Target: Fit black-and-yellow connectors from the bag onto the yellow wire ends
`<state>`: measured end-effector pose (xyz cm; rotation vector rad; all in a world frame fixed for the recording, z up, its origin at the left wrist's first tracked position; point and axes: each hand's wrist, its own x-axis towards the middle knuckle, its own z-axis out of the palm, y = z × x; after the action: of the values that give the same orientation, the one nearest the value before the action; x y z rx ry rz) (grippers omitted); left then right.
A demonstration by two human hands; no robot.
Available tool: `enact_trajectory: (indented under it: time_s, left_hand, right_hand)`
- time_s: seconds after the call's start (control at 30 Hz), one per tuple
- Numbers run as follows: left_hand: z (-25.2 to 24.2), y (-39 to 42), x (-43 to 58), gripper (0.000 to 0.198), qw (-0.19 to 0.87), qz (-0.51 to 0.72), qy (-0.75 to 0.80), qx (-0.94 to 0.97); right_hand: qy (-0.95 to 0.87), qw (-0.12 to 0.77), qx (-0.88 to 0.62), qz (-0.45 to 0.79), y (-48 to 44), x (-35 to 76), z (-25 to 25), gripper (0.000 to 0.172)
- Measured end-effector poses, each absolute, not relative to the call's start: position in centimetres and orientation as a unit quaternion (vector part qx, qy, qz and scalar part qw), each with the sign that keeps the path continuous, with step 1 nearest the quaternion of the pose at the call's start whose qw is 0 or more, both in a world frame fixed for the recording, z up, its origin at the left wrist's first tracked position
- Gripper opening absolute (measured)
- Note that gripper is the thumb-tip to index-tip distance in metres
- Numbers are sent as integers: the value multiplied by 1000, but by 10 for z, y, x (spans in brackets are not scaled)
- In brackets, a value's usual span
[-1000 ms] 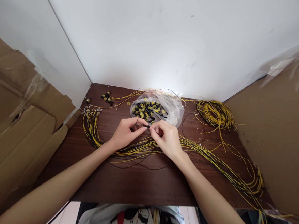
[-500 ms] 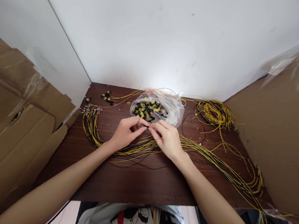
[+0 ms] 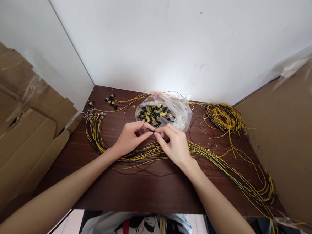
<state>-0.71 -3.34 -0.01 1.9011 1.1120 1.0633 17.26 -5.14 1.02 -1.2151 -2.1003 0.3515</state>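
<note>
My left hand [image 3: 130, 138] and my right hand [image 3: 174, 144] meet fingertip to fingertip over the middle of a dark wooden table [image 3: 145, 191]. Between them they pinch a small black connector [image 3: 153, 131] with a thin black wire looping off it. Both hands are closed in a pinch. Just behind them lies a clear plastic bag [image 3: 163, 112] full of small black and yellow connectors. Under my wrists runs a long bundle of yellow and black wires [image 3: 222, 168].
A coil of yellow wire [image 3: 225, 118] lies at the back right. Several loose connectors with wires [image 3: 111, 101] sit at the back left. Cardboard sheets [image 3: 18, 128] lean on the left and cardboard [image 3: 293, 141] on the right. A white wall stands behind.
The hands have stayed almost still; the fingertips have only shifted slightly around the small connector.
</note>
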Motion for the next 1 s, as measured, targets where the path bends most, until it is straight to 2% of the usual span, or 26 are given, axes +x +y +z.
enact_trajectory:
  time_s: [0.13, 0.27, 0.57, 0.8, 1.0]
  left_hand:
    - [-3, -32, -8, 20, 356, 413, 445, 711]
    - [-3, -32, -8, 20, 360, 414, 446, 707]
    - [1, -35, -5, 15, 322, 411, 419, 743]
    - [2, -36, -5, 14, 252, 402, 377, 795]
    - [1, -36, -5, 15, 259, 399, 358, 803]
  right_hand:
    - [-794, 358, -469, 146, -51, 173, 12, 11]
    - [-791, 353, -476, 152, -50, 174, 12, 15]
    - [-777, 354, -490, 175, -49, 174, 9, 10]
    - [-784, 328, -493, 185, -49, 173, 12, 10]
    - [-789, 321, -490, 185, -48, 173, 12, 11]
